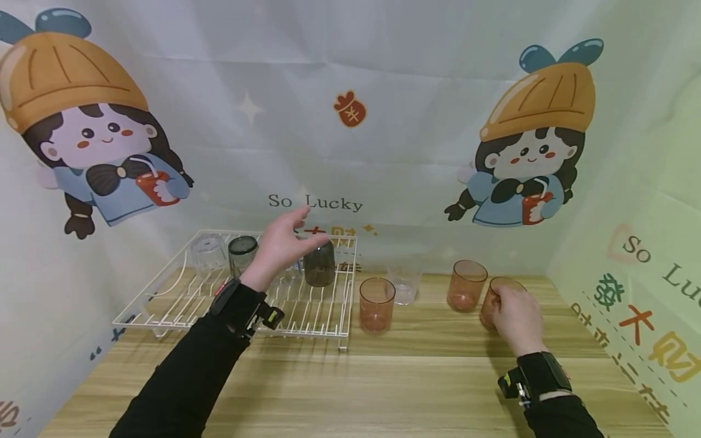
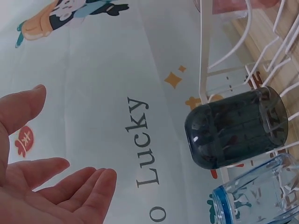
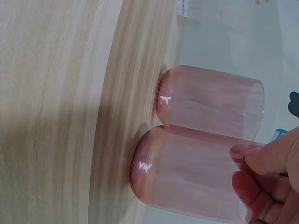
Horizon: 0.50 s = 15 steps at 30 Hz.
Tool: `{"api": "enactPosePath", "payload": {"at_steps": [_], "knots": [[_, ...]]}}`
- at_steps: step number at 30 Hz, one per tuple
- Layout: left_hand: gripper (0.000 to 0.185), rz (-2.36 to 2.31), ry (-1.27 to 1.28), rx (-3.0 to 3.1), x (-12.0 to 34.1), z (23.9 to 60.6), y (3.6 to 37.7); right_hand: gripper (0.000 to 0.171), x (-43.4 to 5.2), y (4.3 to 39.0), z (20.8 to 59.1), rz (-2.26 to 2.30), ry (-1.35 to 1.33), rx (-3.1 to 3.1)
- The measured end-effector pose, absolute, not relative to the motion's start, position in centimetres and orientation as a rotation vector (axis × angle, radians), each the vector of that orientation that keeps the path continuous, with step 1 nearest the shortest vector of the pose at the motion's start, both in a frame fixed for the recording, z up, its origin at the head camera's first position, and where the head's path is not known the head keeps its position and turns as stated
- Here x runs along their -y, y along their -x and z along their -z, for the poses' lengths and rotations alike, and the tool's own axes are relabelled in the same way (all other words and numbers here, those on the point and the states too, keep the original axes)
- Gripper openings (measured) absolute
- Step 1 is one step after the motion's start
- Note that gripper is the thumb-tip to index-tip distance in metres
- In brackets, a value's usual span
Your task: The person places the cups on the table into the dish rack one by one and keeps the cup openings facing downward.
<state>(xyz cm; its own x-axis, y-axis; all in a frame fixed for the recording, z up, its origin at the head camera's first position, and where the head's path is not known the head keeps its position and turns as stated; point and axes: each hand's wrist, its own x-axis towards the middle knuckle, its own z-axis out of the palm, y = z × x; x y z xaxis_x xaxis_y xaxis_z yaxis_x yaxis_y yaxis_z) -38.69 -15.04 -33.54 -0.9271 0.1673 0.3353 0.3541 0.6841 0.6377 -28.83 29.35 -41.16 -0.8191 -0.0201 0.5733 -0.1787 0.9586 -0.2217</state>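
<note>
- The right hand (image 1: 516, 316) grips a pink tumbler (image 1: 491, 302) near its rim, fingers curled round the wall; in the right wrist view the fingertips (image 3: 261, 161) press on the glassy side.
- That pink tumbler is translucent, smooth-walled and rounded at the base, with a small white mark near the bottom; it stands upright on the wooden surface (image 1: 383, 377), at the right end of the row of cups.
- A second pink tumbler (image 1: 466, 285) of the same make stands just beside it, to its left and slightly behind; whether the two touch I cannot tell.
- A third pink tumbler (image 1: 376, 304) stands further left, close to the rack's right edge, with a clear cup (image 1: 404, 286) just behind it.
- The left hand (image 1: 283, 242) is spread and holds nothing, fingers straight, hovering over the white wire rack (image 1: 164, 313) just beside a dark smoky cup (image 1: 319, 263).
- The dark smoky cup sits upside down on the rack; a blue-rimmed clear cup (image 2: 252, 200) is next to it.
- Toward the rack's back left are another dark cup (image 1: 243, 252) and a clear glass (image 1: 208, 252).
</note>
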Motion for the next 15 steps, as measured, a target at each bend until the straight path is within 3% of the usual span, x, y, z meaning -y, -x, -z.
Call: {"api": "enactPosePath", "payload": {"at_steps": [3, 5, 15], "knots": [[0.084, 1.150, 0.451, 2.676, 13.3, 29.4, 32.8, 0.015, -29.4, 28.8, 41.2, -0.370, -0.131, 2.494], [0.082, 1.174, 0.457, 2.687, 12.8, 28.3, 31.2, 0.012, -29.4, 28.6, 41.2, -0.384, -0.120, 2.484], [0.081, 1.161, 0.524, 2.679, 12.0, 28.2, 30.0, 0.009, -29.0, 27.4, 40.5, -0.400, -0.130, 2.382]]}}
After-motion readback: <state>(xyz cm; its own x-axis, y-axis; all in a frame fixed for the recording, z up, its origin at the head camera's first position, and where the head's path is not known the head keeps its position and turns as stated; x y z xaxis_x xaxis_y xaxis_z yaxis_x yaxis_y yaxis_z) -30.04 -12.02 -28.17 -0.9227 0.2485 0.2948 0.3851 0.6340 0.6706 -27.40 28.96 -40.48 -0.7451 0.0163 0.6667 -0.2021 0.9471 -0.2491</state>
